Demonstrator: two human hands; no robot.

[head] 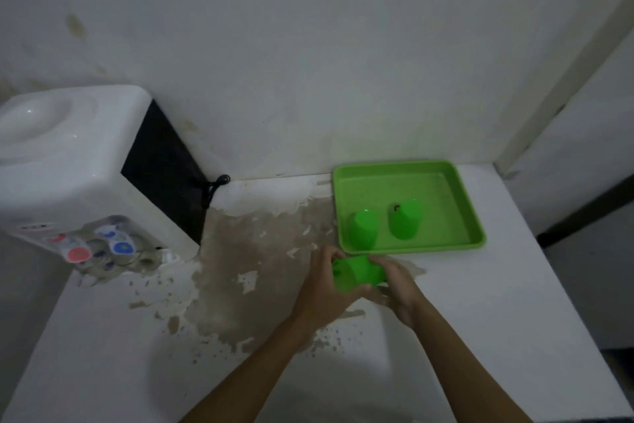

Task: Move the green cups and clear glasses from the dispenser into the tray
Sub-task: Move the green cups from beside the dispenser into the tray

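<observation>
Logging what we see, largest item first.
Counter: white, paint worn through in a large brown patch at centre.
Dispenser: white, at the counter's left end; red and blue taps face us, with what we take for clear glasses blurred beneath them.
Tray: green, far right of the counter – two green cups stand upside down in its near half, side by side, apart.
Held cup: green, on its side, just short of the tray's near rim.
Left hand: fingers wrapped round the held cup's left end.
Right hand: fingers curled onto its right end – both hands grip it.
</observation>
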